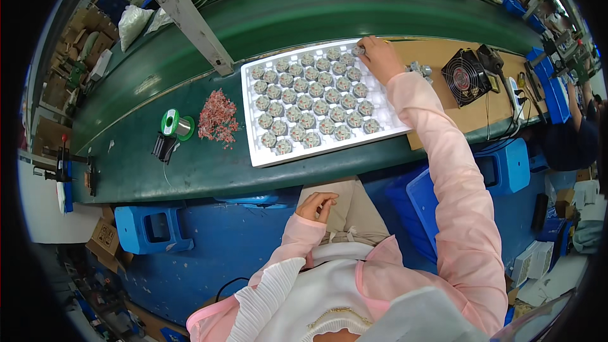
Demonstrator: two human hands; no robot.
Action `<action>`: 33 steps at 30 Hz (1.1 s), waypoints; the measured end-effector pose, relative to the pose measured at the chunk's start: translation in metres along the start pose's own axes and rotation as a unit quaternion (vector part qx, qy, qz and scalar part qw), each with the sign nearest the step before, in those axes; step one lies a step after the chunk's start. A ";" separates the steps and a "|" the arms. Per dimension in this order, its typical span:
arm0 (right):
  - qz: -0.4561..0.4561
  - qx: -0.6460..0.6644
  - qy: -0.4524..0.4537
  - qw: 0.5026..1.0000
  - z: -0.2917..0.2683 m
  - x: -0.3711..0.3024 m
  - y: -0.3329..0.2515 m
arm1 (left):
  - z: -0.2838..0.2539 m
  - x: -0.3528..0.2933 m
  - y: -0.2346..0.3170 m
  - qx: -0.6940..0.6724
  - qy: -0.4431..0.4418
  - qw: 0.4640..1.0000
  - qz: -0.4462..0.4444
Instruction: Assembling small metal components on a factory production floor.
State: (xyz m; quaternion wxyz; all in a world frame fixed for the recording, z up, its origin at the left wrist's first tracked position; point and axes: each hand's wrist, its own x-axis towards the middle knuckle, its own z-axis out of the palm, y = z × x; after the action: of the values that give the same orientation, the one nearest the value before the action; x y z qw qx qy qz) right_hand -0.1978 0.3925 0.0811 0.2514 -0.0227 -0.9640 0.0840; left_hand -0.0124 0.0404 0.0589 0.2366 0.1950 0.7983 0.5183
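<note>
My right hand (380, 58) reaches to the far right corner of a white foam tray (258, 152). Its fingertips are closed on a small round motor-like part (358, 51) at that corner; the fingers hide some of it. Rows of similar round grey parts (318, 107), with small components on top, fill much of the tray, while bare pockets show along its right side. Above my lap rests my left hand (316, 206), fingers loosely bent and apart, holding nothing visible.
Left of the tray are a heap of small red-and-silver components (218, 119) and a solder wire spool (177, 125). A black fan (465, 77) stands on cardboard at right, near cables and a power strip (516, 100). Blue stools (154, 230) and a blue bin (420, 199) are below.
</note>
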 end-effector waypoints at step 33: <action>0.290 0.113 0.065 0.948 -0.064 -0.164 0.028 | -0.002 0.012 -0.014 -0.054 0.014 0.998 -0.003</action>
State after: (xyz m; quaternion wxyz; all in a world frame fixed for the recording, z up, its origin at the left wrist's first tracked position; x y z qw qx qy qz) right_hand -0.0230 0.4160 0.0525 0.2788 -0.2785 -0.8815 0.2601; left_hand -0.0241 0.0402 0.0452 0.2376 0.1724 0.7726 0.5629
